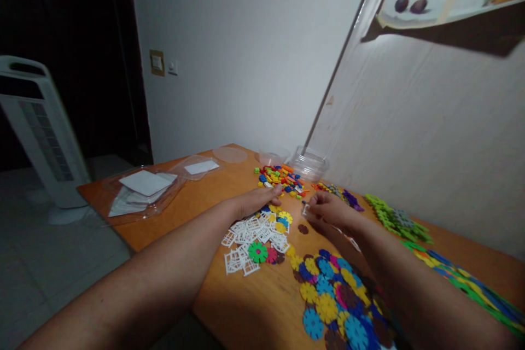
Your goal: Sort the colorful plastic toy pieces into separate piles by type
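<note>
My left hand (260,200) reaches across the far edge of a pile of white plastic window-frame pieces (250,235), its fingers stretched out. Between the pinched fingers of my right hand (326,208) is a small white plastic piece (305,209), partly covered by the fingertips. Just beyond both hands lies a heap of small coloured building bricks (279,178). A lone brown notched disc (303,229) rests on the table between the hands. A green notched disc (258,252) sits on the white pieces. Below my right forearm spreads a heap of coloured notched discs (328,306).
On the wooden table (241,306), clear plastic containers (309,163) stand by the wall. A round lid (229,154) and white cards in clear packaging (143,183) lie left. Green pieces (394,219) and coloured strips (463,279) line the right side. A tower fan (45,126) stands on the floor.
</note>
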Available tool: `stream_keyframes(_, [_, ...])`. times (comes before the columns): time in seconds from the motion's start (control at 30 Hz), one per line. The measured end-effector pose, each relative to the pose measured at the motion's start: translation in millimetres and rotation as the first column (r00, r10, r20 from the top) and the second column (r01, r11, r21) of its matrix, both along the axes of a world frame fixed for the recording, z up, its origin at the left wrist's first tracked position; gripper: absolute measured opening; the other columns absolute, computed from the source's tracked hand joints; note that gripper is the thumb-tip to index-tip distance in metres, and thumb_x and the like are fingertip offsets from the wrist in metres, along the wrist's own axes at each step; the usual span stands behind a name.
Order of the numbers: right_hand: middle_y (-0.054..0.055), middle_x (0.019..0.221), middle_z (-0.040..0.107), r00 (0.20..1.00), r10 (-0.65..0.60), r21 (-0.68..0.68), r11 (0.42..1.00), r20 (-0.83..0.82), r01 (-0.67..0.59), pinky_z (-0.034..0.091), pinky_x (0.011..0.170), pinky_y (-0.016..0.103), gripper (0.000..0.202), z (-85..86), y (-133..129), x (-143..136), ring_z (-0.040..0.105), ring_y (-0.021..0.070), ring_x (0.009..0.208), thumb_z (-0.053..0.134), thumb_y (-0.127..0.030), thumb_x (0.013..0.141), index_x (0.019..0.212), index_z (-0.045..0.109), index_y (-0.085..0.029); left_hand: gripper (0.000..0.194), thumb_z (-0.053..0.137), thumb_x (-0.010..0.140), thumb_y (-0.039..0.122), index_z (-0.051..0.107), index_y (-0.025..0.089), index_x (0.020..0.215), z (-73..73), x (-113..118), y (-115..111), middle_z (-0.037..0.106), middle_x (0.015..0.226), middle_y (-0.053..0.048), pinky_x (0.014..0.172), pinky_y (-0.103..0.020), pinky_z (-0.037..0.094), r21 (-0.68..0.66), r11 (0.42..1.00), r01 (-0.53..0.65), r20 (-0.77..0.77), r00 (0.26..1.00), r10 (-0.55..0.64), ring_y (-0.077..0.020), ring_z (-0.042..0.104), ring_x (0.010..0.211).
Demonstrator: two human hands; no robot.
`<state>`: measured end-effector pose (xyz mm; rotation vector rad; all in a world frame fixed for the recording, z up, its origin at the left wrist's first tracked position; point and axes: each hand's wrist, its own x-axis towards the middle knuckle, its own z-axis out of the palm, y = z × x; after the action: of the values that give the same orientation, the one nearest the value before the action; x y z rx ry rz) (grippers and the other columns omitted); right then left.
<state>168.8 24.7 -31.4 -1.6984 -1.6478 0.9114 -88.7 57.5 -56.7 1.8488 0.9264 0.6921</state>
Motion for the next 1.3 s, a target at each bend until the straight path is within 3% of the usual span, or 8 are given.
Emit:
stream_keyframes(0.23, [-0.003,0.047,0.049,0.943,-0.316,0.146,0.943,0.105,0.300,0.028,0.042,0.022,0.018,15.7,-20,85,0.041,0.0098,0.044,0.061,-0.030,0.068,0.060,0.047,-0.022,0.085,0.030,0.083,0.083,0.074,0.016,0.111,1.1,1,0,0.056,0.144,-0.010,0.114,-0.037,0.030,-0.006,1.000,0.013,0.006,1.000,-0.013,-0.0304,0.048,0.133])
stream_keyframes(0.37, [-0.003,0.046,0.046,0.896,-0.409,0.207,0.904,0.171,0.374,0.027,0.043,0.023,0.021,16.8,-32,104,0.041,0.0111,0.046,0.061,-0.036,0.069,0.060,0.049,-0.022,0.085,0.030,0.082,0.084,0.074,0.016,0.111,-0.9,1,2,0.056,0.144,-0.010,0.112,-0.038,0.033,-0.019,1.000,0.014,0.012,1.000,-0.014,-0.0304,0.049,0.130])
stream_keyframes(0.47, [-0.004,0.051,0.049,0.920,-0.342,0.220,0.928,0.193,0.300,0.031,0.045,0.023,0.019,11.9,-31,89,0.042,0.0112,0.049,0.063,-0.037,0.068,0.064,0.053,-0.021,0.084,0.030,0.083,0.082,0.075,0.016,0.109,-1.9,1,3,0.059,0.141,-0.010,0.113,-0.039,0.032,-0.017,1.000,0.005,0.004,1.000,-0.005,-0.0303,0.050,0.130])
stream_keyframes(0.57, [-0.002,0.060,0.056,0.969,-0.072,0.184,0.982,0.237,0.028,0.035,0.049,0.023,0.017,4.1,-27,50,0.048,0.0126,0.056,0.063,-0.037,0.071,0.071,0.057,-0.021,0.082,0.030,0.084,0.081,0.076,0.018,0.106,-1.6,1,2,0.059,0.140,-0.009,0.113,-0.038,0.032,0.001,1.000,0.002,0.030,1.000,-0.002,-0.0299,0.050,0.130])
stream_keyframes(0.73, [0.000,0.076,0.063,0.920,0.222,0.086,0.961,0.322,-0.262,0.042,0.058,0.023,0.028,-5.2,-17,-14,0.057,0.0141,0.067,0.068,-0.028,0.071,0.098,0.066,-0.020,0.082,0.029,0.085,0.081,0.076,0.018,0.109,1.2,1,-2,0.061,0.138,-0.009,0.113,-0.038,0.032,0.019,1.000,-0.002,0.050,0.999,0.001,-0.0303,0.051,0.129])
stream_keyframes(0.87, [-0.003,0.081,0.064,0.866,0.362,-0.034,0.927,0.345,-0.374,0.040,0.056,0.023,0.049,-2.9,-9,-34,0.056,0.0125,0.065,0.068,-0.019,0.069,0.118,0.064,-0.024,0.081,0.032,0.085,0.081,0.075,0.018,0.114,1.1,1,-2,0.064,0.133,-0.009,0.112,-0.041,0.033,0.029,1.000,-0.005,0.082,0.997,0.002,-0.0313,0.054,0.126])
stream_keyframes(1.13, [-0.004,0.070,0.061,0.942,0.265,-0.012,0.963,0.206,-0.269,0.036,0.050,0.021,0.026,-8.1,-3,-33,0.052,0.0108,0.059,0.073,-0.016,0.061,0.083,0.058,-0.020,0.079,0.034,0.084,0.081,0.077,0.019,0.106,2.8,1,-3,0.069,0.125,-0.009,0.110,-0.040,0.036,0.020,1.000,-0.020,0.054,0.998,0.019,-0.0298,0.057,0.121])
stream_keyframes(1.3, [-0.004,0.062,0.055,0.987,0.129,0.074,0.988,0.093,-0.136,0.040,0.052,0.022,0.018,-9.9,-12,-26,0.052,0.0110,0.055,0.062,-0.030,0.075,0.074,0.046,-0.022,0.074,0.035,0.084,0.079,0.079,0.020,0.089,5.8,1,-6,0.060,0.139,-0.007,0.113,-0.040,0.032,0.058,0.998,-0.021,0.047,0.999,0.018,-0.0309,0.051,0.128])
